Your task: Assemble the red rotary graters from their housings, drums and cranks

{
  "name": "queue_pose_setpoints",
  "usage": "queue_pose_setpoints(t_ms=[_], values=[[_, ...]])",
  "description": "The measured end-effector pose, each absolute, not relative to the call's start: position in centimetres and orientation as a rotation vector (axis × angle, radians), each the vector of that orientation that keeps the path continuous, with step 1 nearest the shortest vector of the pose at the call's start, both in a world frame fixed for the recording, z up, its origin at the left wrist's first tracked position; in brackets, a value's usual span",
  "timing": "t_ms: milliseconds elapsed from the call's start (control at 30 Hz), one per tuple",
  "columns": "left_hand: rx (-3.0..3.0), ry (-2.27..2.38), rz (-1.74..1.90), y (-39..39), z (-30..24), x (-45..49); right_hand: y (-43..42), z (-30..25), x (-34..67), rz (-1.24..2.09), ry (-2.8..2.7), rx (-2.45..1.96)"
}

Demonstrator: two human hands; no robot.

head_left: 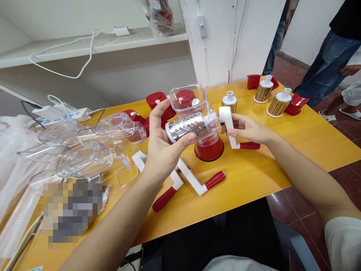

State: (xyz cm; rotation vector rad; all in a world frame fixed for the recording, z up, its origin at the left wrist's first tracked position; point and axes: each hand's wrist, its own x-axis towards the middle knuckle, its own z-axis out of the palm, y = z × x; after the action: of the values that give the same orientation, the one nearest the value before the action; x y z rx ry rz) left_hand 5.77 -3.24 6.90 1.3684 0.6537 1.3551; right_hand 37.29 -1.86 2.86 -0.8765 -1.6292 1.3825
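Note:
My left hand [166, 145] is wrapped round the clear plastic body of a rotary grater [188, 98], with its thumb in front and fingers behind. Inside the body lies a perforated metal drum [187, 128], its white hub pointing right. Below is a round red base [209, 148] standing on the table. In my right hand [245, 128] is a white crank handle [231, 131] with a red grip, its round end close to the drum's hub. Whether the two touch, I cannot make out. Two more crank handles [194, 178] lie in front, partly behind my left wrist.
Clear plastic grater bodies [84, 158] are heaped on the left of the yellow table [254, 180]. Several red bases [156, 99] stand behind. Gold drums [279, 103] stand at the right near red curved parts [297, 104]. People [327, 52] stand beyond the table's right end.

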Motion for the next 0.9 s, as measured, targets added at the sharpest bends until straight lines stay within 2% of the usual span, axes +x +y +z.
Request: queue_pose_setpoints(t_ms=[467, 767, 900], values=[[1.356, 0.518, 1.023, -1.1, 7.3, 4.4, -1.9, 1.1, 35.3, 1.569, -1.507, -0.675], [1.306, 0.664, 1.158, -0.7, 7.3, 3.7, -2.0, 2.6, 36.5, 1.450, -1.475, -0.761], [1.363, 0.681, 1.198, 0.0, 7.2, 2.7, -2.0, 2.7, 37.1, 1.495, -1.463, -0.728]])
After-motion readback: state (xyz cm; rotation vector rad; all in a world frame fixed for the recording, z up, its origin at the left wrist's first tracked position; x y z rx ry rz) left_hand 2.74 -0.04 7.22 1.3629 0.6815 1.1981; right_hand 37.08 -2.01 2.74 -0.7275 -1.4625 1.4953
